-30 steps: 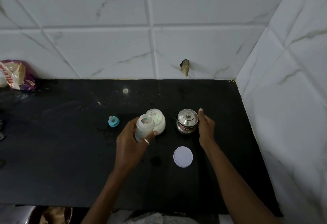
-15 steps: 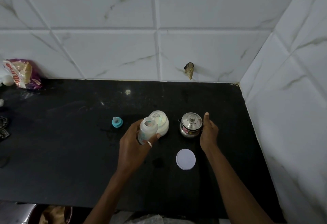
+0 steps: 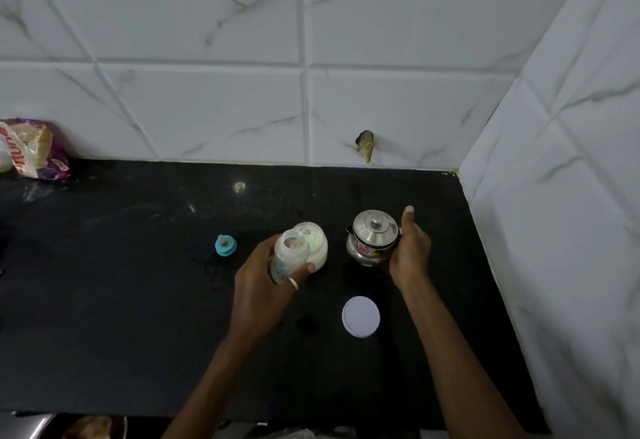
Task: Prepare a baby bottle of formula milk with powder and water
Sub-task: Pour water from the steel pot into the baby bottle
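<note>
Left hand [image 3: 263, 275] wraps the open baby bottle [image 3: 289, 255], powder jar [image 3: 317, 248] just behind. Right hand [image 3: 410, 251] against steel pot [image 3: 372, 237], thumb up, finger grip unclear. White lid [image 3: 361, 316] and teal nipple [image 3: 225, 245] lie nearby.

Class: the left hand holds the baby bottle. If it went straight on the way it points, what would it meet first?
Probably the open white jar, just beyond the baby bottle that the left hand grips. They overlap in view, so depth is unclear; the bottle might pass over the rim.

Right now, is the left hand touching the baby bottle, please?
Touching: the head view shows the left hand with thumb and fingers wrapped round the baby bottle.
</note>
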